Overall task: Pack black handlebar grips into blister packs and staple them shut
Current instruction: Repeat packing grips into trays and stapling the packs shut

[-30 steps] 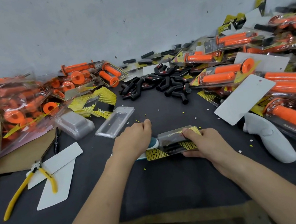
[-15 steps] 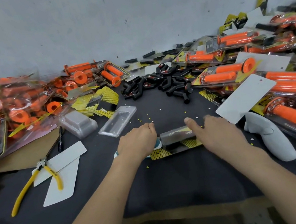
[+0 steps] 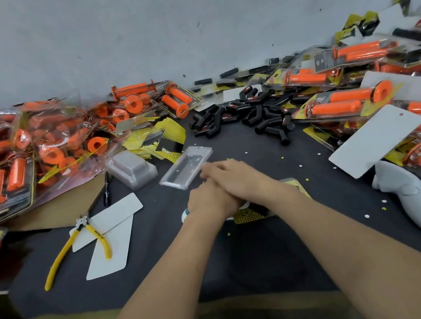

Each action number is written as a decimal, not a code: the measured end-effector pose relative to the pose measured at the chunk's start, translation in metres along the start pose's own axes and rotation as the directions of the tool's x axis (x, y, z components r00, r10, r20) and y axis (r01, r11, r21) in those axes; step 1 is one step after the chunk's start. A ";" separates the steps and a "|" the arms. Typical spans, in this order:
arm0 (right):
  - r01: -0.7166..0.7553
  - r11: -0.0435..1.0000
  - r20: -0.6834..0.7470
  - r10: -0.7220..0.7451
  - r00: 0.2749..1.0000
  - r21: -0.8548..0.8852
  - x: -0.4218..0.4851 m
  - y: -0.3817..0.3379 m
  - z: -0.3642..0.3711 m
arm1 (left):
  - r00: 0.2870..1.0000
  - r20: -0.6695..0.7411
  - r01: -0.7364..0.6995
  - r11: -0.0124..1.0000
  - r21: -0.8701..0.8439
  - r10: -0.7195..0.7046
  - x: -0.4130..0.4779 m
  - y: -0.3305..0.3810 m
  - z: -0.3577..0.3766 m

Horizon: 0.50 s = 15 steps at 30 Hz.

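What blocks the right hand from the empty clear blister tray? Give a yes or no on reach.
Probably yes: the right hand, crossed over the left hand, has its fingertips right at the near edge of the empty blister tray, with nothing between.

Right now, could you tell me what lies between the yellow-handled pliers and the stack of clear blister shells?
The head view shows a slim black pen between the yellow-handled pliers and the stack of clear blister shells.

Right hand (image 3: 234, 179) laid flat over left hand (image 3: 206, 204), left apparently fisted
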State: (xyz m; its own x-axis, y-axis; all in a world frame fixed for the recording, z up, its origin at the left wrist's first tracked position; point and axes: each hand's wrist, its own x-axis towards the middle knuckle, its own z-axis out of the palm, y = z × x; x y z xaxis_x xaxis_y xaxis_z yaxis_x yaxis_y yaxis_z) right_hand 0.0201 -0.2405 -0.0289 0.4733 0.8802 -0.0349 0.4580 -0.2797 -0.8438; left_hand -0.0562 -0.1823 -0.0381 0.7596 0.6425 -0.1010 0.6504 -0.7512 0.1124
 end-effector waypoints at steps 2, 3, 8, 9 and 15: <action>0.002 0.987 -0.184 -0.032 0.982 -0.160 -0.003 0.017 -0.016 | 0.998 -0.025 -0.054 0.998 0.024 0.055 -0.001 0.003 -0.001; -0.032 0.963 -0.261 -0.041 0.965 -0.269 -0.006 0.026 -0.022 | 0.997 -0.035 -0.071 0.996 0.052 0.072 -0.001 0.004 -0.001; -0.129 0.852 -0.297 -0.032 0.954 -0.507 -0.013 0.047 -0.015 | 0.994 -0.047 -0.094 0.991 0.094 0.099 -0.002 0.005 -0.001; -0.131 0.847 -0.311 -0.043 0.950 -0.516 -0.012 0.047 -0.012 | 0.994 -0.046 -0.096 0.991 0.095 0.101 -0.002 0.005 -0.002; -0.165 0.842 -0.394 -0.060 0.917 -0.513 -0.012 0.051 -0.006 | 0.995 -0.004 -0.097 0.990 0.102 0.098 -0.001 0.006 -0.005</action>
State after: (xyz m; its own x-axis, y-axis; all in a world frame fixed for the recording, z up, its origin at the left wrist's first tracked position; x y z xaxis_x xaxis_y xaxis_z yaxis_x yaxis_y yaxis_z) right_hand 0.0423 -0.2681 -0.0679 0.7030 0.6729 0.2300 0.6937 -0.5777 -0.4302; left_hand -0.0530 -0.1865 -0.0328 0.8198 0.5663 -0.0857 0.5697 -0.8216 0.0206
